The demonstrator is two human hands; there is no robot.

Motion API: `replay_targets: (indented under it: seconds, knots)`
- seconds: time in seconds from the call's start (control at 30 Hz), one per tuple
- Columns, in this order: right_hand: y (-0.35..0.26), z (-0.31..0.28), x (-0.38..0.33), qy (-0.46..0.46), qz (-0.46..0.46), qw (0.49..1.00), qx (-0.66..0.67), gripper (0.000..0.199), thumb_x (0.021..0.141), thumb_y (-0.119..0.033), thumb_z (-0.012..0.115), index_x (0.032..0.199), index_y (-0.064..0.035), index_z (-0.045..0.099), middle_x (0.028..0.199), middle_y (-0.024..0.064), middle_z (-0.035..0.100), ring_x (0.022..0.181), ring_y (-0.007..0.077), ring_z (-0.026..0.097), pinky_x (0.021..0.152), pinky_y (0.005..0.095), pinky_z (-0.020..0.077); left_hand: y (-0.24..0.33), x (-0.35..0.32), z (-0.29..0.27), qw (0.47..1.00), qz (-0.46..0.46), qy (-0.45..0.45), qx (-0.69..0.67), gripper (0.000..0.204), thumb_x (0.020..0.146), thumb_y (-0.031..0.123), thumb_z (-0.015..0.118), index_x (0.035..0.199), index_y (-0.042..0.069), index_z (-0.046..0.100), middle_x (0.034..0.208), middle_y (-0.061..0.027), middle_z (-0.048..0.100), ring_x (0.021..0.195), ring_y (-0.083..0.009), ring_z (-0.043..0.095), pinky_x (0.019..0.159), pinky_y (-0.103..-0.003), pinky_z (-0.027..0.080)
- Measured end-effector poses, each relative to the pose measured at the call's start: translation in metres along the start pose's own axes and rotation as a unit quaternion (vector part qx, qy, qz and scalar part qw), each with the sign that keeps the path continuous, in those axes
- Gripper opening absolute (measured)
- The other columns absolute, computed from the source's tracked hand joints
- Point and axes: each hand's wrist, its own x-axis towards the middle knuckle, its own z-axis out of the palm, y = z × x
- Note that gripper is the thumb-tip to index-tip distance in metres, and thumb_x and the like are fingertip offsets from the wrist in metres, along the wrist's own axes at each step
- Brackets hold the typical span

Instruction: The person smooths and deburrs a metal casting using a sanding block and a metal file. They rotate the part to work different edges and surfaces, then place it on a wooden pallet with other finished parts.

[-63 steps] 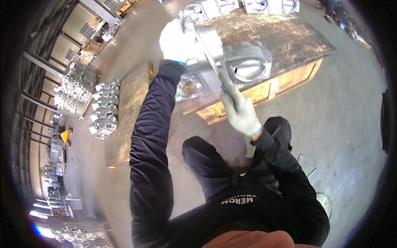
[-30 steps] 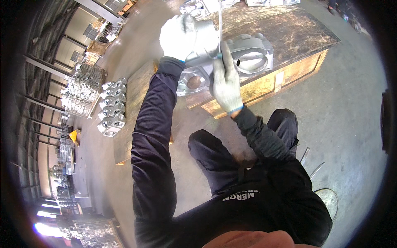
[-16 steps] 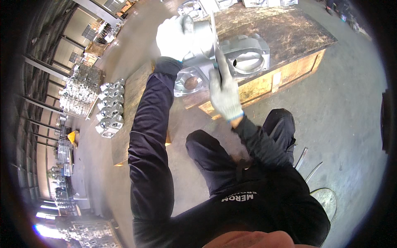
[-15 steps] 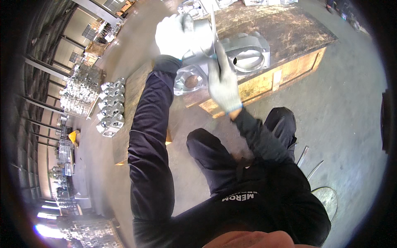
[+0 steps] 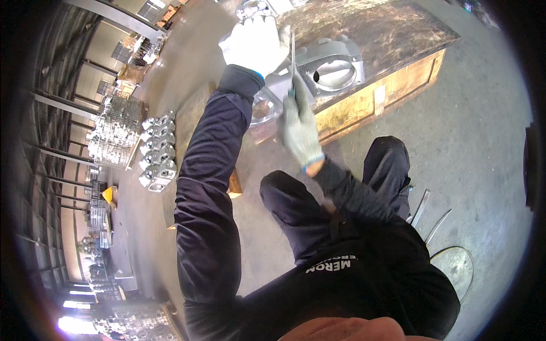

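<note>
L hand (image 5: 256, 42) gloved, gripping metal casting (image 5: 324, 68) at table (image 5: 398, 34) front edge | R hand (image 5: 300, 128) closed round thin file (image 5: 292, 59), upright against casting

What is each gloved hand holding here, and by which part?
The left hand grips the upper end of the grey metal casting on the wooden bench. The right hand holds a thin file-like tool by its lower end.
</note>
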Motion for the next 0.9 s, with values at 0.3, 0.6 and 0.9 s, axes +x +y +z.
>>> replay_targets:
  seconds: [0.3,0.6,0.9]
  knots:
    - [-0.021,-0.013,0.02,-0.018,0.231,0.915,0.331,0.05,0.108,-0.022,0.051,0.156,-0.0129,0.042,0.117,0.0036,0.059,0.09,0.0137,0.06,0.073,0.0299,0.0529,0.03,0.043,0.007,0.982,0.016,-0.185,-0.039,0.049,0.1,0.047,0.048,0.098,0.01,0.079,0.101,-0.0181,0.076,0.092,-0.0325,0.073,0.081,-0.047,0.058]
    - [-0.043,-0.066,0.065,-0.176,0.296,0.883,0.319,0.023,0.108,-0.034,0.052,0.125,-0.0195,0.056,0.066,0.0013,0.053,0.039,0.0105,0.039,0.032,0.0242,0.0279,-0.032,0.038,-0.009,0.79,-0.076,-0.041,-0.607,0.037,0.107,0.03,0.056,0.127,0.001,0.068,0.113,-0.0094,0.075,0.095,-0.0227,0.073,0.087,-0.032,0.056]
    - [-0.034,-0.095,0.136,-0.243,0.26,0.929,0.106,0.026,0.106,-0.028,0.06,0.12,-0.006,0.064,0.068,0.0001,0.06,0.038,0.0066,0.035,0.033,0.0224,0.0291,-0.052,-0.036,0.037,0.842,-0.313,0.077,-0.433,0.041,0.108,0.036,0.047,0.114,0.003,0.071,0.108,-0.0203,0.072,0.103,-0.038,0.067,0.093,-0.042,0.051]
